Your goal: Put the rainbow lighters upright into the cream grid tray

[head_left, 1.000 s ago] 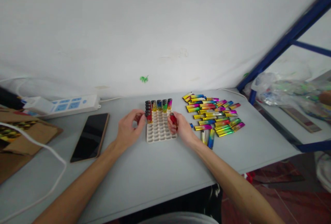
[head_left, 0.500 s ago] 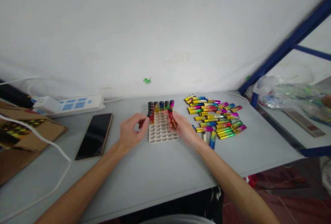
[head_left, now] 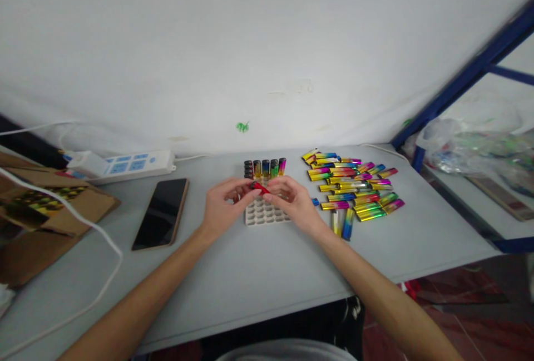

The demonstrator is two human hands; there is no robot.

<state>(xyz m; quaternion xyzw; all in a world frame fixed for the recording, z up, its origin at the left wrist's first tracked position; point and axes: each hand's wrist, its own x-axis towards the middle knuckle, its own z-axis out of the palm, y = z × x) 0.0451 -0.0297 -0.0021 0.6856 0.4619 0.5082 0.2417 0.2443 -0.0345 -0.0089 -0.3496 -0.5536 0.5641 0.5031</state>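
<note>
A red lighter (head_left: 261, 188) with a black top lies tilted between my two hands, above a pale tray with rows of oval holes (head_left: 267, 216). My left hand (head_left: 225, 201) pinches its black-topped end with thumb and fingers. On the other end, my right hand (head_left: 297, 203) closes thumb and fingertips. Behind my hands, several lighters (head_left: 266, 168) stand upright in the tray's back row, some in shiny coloured casings. Black lighter tops (head_left: 248, 169) line the left column. My fingers hide the tray's middle.
Shiny rainbow-coloured casings (head_left: 354, 186) lie spread on the grey table (head_left: 250, 283) at right. To the left are a phone (head_left: 162, 213), a white power strip (head_left: 133, 165), a cardboard box (head_left: 79, 222) and a loose white cable (head_left: 112, 250). A blue frame (head_left: 454, 85) stands at far right.
My right hand has brought the red lighter left and tilted it flatter. My left hand has moved from the tray's left edge onto the lighter's end. The view has shifted slightly.
</note>
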